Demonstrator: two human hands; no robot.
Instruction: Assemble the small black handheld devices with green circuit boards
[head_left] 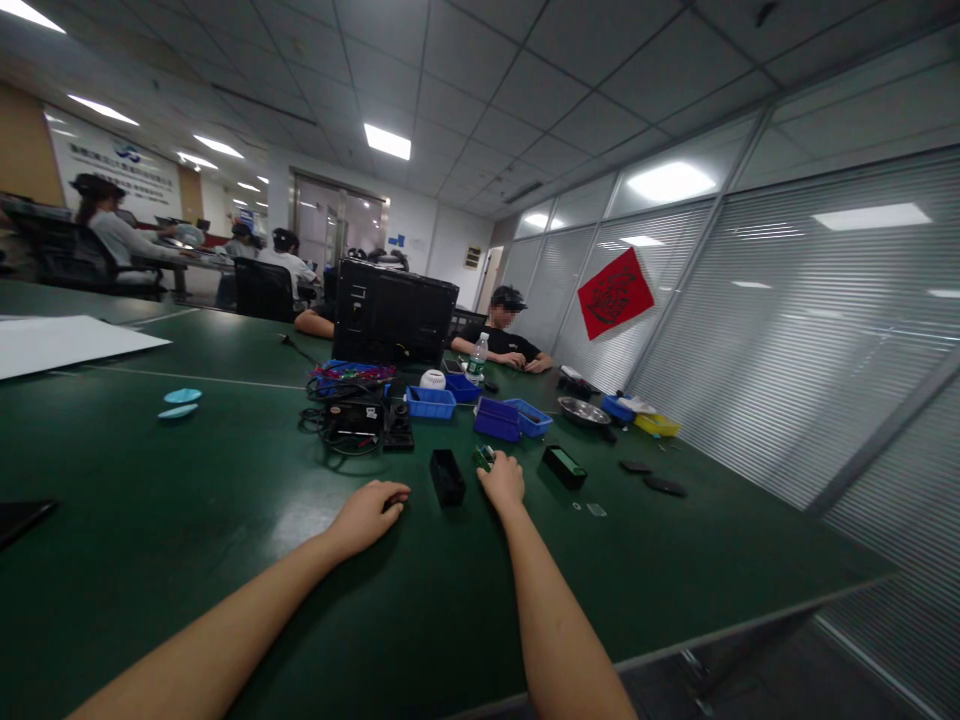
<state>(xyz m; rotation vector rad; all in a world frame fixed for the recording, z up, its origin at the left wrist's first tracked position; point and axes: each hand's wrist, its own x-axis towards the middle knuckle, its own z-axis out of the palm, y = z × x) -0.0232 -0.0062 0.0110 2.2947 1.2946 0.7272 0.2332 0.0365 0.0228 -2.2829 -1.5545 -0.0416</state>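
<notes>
My left hand [369, 512] rests on the green table [225, 500], fingers curled round a small dark object I cannot make out. My right hand [502, 482] is closed on a small green and silver part [485, 457]. A black rectangular box [447, 476] stands between the two hands. Another black box with a green top [564, 466] lies to the right of my right hand.
Blue bins [430, 402] [497, 419], a metal bowl [583, 411], a yellow tray [657, 425], tangled cables with a black device [352, 420] and a large black case [394, 314] sit further back. A person in black sits across. White paper [60, 342] lies left. Table edge runs near right.
</notes>
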